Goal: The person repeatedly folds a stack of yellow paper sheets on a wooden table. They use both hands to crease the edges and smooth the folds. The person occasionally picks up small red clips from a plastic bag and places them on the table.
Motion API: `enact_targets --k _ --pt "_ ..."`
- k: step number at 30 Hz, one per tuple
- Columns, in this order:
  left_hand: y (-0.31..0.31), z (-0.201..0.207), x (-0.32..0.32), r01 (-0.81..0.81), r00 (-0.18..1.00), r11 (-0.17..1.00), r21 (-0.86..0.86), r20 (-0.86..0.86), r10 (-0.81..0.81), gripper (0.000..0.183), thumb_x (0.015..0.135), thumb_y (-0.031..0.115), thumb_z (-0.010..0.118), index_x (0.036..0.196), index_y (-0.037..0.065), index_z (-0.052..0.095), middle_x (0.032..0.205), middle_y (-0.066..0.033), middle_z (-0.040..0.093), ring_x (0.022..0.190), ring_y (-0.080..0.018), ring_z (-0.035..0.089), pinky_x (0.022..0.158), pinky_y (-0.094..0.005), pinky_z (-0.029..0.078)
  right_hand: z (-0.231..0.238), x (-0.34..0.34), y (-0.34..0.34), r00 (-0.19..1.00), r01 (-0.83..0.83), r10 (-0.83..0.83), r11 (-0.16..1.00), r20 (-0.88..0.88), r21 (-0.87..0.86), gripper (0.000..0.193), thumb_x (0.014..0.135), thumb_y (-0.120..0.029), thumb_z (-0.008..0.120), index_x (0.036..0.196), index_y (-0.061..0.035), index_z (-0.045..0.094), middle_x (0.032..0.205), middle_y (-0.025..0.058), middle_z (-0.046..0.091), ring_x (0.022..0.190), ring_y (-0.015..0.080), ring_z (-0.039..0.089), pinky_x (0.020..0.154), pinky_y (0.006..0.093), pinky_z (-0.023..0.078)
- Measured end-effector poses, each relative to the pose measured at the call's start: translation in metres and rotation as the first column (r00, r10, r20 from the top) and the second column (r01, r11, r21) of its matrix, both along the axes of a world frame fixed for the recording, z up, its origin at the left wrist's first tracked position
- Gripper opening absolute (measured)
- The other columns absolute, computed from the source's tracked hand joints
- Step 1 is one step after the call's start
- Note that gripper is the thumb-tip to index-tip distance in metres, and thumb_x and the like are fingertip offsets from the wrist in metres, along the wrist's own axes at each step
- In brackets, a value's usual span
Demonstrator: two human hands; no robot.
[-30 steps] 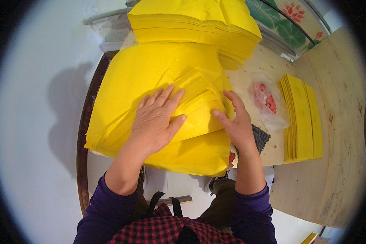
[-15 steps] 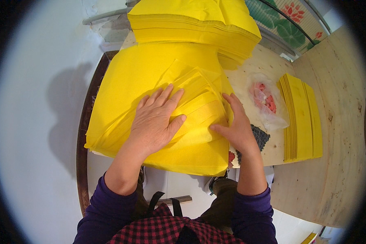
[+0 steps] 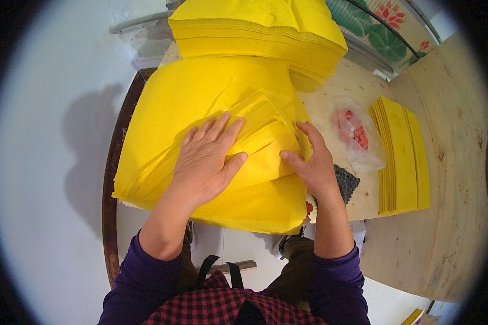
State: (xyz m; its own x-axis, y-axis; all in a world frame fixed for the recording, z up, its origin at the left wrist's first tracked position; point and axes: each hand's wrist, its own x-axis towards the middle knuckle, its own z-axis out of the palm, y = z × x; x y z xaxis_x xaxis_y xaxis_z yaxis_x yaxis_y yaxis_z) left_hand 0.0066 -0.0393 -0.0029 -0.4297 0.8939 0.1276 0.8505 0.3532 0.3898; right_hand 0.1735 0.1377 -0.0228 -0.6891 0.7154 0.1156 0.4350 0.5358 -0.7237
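A wide pile of thin yellow fabric-like sheets (image 3: 195,92) lies in front of me on the table. Fanned, folded layers (image 3: 263,149) of the same yellow material rest on its upper right part. My left hand (image 3: 203,162) lies flat across these layers, fingers spread and thumb out to the right. At the right edge of the layers is my right hand (image 3: 319,170), its thumb and fingers apart, with the thumb over the yellow material. Whether its lower fingers reach under a layer is hidden.
A thick yellow stack (image 3: 255,40) stands at the far side. To the right are a clear plastic bag (image 3: 358,132) with red pieces, a dark textured scrap (image 3: 346,183) and folded yellow bundles (image 3: 401,157). A wooden panel (image 3: 455,179) borders the right, a white wall (image 3: 43,146) the left.
My right hand has shifted very slightly, and the folded layers near its thumb now lie with a changed crease. My left hand stays almost in place.
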Motion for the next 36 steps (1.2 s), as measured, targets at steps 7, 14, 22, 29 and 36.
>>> enact_targets --k 7,14,22,29,36 --pt "0.0 0.001 0.0 -0.001 1.0 1.0 0.003 -0.001 0.001 0.063 0.096 0.04 0.052 0.151 0.012 0.039 0.155 -0.0185 0.037 0.142 -0.0374 0.034 0.117 -0.0485 0.022 0.0 0.002 0.001 1.0 -0.021 0.021 1.0 0.019 -0.001 0.078 0.073 -0.02 0.083 0.141 -0.0074 0.048 0.151 0.0183 0.043 0.14 0.0328 0.041 0.115 0.0379 0.032" --pt "0.0 0.0 0.0 0.006 1.0 1.0 0.025 -0.009 -0.005 0.062 0.096 0.039 0.053 0.15 0.01 0.04 0.154 -0.0197 0.038 0.14 -0.038 0.036 0.116 -0.0488 0.023 0.006 -0.001 -0.008 0.987 0.082 -0.04 0.958 -0.156 0.275 0.07 0.063 -0.018 0.087 0.125 -0.0046 0.055 0.136 0.0246 0.049 0.129 0.0398 0.045 0.11 0.0455 0.035" --pt "0.0 -0.001 0.0 0.003 1.0 0.999 0.036 -0.005 -0.003 0.061 0.096 0.038 0.052 0.15 0.011 0.04 0.153 -0.0198 0.039 0.14 -0.038 0.036 0.116 -0.0488 0.023 0.014 0.003 -0.022 0.995 -0.031 0.07 0.884 -0.066 0.467 0.041 0.063 -0.008 0.085 0.096 -0.0045 0.062 0.098 0.0103 0.062 0.095 0.0312 0.057 0.084 0.039 0.048" --pt "0.001 0.0 0.001 -0.009 1.0 1.0 0.011 -0.004 0.009 0.062 0.097 0.039 0.052 0.15 0.012 0.039 0.154 -0.0187 0.037 0.14 -0.038 0.036 0.117 -0.0487 0.023 0.011 0.006 -0.024 0.992 0.014 0.028 0.946 -0.125 0.324 0.039 0.065 -0.002 0.082 0.1 -0.0049 0.063 0.091 0.0069 0.063 0.078 0.021 0.056 0.071 0.0303 0.048" --pt "0.001 -0.002 0.0 -0.002 1.0 1.0 0.022 -0.007 0.002 0.062 0.097 0.041 0.051 0.15 0.011 0.039 0.154 -0.0189 0.037 0.14 -0.0387 0.036 0.116 -0.0484 0.024 0.008 0.012 -0.022 0.994 -0.023 0.031 0.996 -0.102 0.081 0.029 0.071 -0.004 0.08 0.096 -0.0032 0.065 0.087 0.0097 0.063 0.081 0.0261 0.061 0.073 0.0341 0.05"
